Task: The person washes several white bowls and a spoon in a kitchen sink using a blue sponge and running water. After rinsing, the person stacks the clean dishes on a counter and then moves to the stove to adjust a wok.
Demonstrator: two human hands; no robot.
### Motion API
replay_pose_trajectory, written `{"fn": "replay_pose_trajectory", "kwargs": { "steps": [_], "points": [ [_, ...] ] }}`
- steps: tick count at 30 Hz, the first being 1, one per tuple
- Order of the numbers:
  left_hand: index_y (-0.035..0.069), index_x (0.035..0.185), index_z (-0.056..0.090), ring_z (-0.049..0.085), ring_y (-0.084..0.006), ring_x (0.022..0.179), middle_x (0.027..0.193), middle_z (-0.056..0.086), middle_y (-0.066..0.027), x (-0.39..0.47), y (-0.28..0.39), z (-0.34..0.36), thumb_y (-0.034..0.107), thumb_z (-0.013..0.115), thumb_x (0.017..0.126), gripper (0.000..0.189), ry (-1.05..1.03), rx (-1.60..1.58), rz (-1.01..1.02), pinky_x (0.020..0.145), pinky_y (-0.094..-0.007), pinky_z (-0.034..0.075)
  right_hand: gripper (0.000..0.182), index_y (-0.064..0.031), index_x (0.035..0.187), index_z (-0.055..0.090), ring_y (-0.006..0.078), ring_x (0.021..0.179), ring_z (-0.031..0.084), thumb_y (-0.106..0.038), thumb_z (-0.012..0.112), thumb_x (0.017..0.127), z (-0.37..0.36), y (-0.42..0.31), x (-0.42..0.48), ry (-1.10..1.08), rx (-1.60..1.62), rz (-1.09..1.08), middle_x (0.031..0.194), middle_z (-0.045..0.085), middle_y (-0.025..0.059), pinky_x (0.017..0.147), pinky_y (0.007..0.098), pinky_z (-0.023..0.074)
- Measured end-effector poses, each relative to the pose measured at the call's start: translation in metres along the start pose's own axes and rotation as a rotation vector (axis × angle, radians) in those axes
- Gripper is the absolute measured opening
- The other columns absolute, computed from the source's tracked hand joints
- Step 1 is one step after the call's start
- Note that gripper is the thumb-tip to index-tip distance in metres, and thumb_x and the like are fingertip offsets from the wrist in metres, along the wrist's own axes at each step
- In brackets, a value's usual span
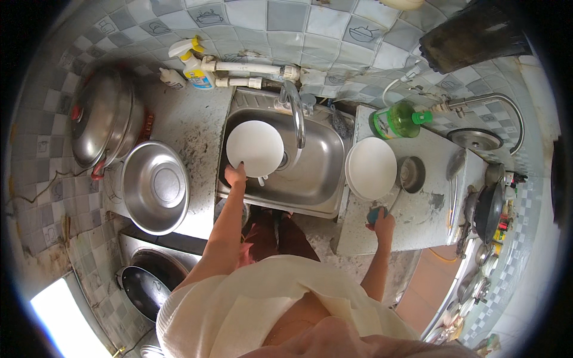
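Observation:
My left hand grips the near edge of a round white plate, held over the left part of the stainless steel sink. A small white handle-like part shows below the plate's rim; what it belongs to is hidden. My right hand holds a dark blue-green scrubbing pad over the right counter. Just beyond that hand lie stacked white plates, with a small metal bowl to their right. The curved chrome faucet reaches over the sink, right of the held plate.
On the left counter stand a large steel basin, a lidded pot and a spray bottle. A green bottle is behind the stacked plates. A ladle and a wok are farther right.

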State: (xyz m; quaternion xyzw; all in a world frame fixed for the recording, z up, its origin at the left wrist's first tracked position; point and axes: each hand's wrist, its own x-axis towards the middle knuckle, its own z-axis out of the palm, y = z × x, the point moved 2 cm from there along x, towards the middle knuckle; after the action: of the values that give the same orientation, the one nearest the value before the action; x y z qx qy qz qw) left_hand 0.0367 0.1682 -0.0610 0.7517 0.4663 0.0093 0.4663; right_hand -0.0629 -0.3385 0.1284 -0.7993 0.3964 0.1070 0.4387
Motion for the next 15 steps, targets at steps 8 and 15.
{"fn": "replay_pose_trajectory", "kwargs": {
  "steps": [8,15],
  "points": [
    [0.002,0.105,0.051,0.064,-0.0149,0.070,0.091,0.063,-0.0084,-0.041,0.023,-0.012,0.011,0.050,0.090,0.017,-0.421,-0.594,0.139,0.049,-0.0285,0.054,0.047,-0.0079,0.137,0.026,0.0269,0.086,0.066,-0.031,0.044,0.100,0.079,-0.087,-0.059,-0.222,0.413,-0.316,0.113,0.055,0.0207,0.070,0.0363,0.0552],
    [0.001,0.118,0.047,0.061,-0.0130,0.089,0.115,0.056,-0.0072,-0.104,0.038,0.011,0.024,0.050,0.099,0.031,-0.597,-0.875,-0.005,0.054,-0.0266,0.053,0.051,0.0024,0.132,0.041,0.0361,0.129,0.038,-0.011,0.061,0.086,0.248,-0.151,-0.105,-0.616,-0.356,-1.009,0.134,0.043,0.0208,0.108,0.0489,0.0288]
  ]
}}
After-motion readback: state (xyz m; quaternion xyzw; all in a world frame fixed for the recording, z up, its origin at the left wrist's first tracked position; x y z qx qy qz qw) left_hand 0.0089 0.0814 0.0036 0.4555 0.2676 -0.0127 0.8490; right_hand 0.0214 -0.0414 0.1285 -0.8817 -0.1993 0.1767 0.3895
